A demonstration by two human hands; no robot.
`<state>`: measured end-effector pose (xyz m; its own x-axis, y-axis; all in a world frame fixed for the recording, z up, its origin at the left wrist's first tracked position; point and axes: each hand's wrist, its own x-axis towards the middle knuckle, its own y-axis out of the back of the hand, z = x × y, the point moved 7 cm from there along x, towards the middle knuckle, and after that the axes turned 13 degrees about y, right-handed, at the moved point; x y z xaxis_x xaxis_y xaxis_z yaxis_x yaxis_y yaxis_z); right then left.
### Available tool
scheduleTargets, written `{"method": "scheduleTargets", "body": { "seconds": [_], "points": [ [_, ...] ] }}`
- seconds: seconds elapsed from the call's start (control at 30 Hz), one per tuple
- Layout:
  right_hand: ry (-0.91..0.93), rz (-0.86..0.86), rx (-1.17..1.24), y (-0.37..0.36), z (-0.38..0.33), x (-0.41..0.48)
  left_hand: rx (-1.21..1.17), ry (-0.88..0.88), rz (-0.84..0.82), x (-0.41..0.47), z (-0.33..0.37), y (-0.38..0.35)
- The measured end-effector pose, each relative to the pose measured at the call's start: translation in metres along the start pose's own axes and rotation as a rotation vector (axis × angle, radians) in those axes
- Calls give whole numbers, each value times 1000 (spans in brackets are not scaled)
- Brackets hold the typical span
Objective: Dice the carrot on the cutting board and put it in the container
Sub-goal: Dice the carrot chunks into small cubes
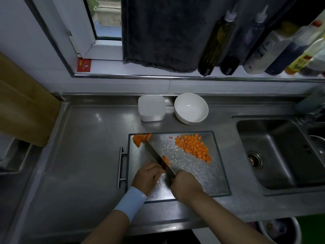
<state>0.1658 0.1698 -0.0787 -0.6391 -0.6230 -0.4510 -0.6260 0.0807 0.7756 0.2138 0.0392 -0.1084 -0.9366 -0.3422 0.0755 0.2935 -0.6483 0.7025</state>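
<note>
A steel cutting board (211,180) lies on the counter. A heap of diced carrot (193,147) sits at its far right; several carrot slices (138,140) lie at its far left corner. My right hand (186,184) grips the handle of a cleaver (158,157), whose blade runs diagonally across the board. My left hand (149,175), fingers curled, holds a small bunch of carrot strips (166,160) against the blade; most of them are hidden. A white lidded container (152,108) stands behind the board.
A white bowl (191,108) sits beside the container. A sink (281,152) lies to the right. Bottles (218,41) and a dark towel (161,32) line the window ledge. A wooden board (22,106) leans at the left.
</note>
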Motion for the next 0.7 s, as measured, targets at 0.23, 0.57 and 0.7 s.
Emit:
{"method": "scheduleTargets", "body": {
  "seconds": [0.23,0.57,0.7],
  "points": [
    [-3,12,4,-1,-3,14,-47,6,-5,1,0,2],
    [-7,43,4,-4,0,15,-80,162,19,-4,-7,11],
    [-1,44,13,-2,-1,15,-31,95,-10,-4,-2,5]
  ]
}}
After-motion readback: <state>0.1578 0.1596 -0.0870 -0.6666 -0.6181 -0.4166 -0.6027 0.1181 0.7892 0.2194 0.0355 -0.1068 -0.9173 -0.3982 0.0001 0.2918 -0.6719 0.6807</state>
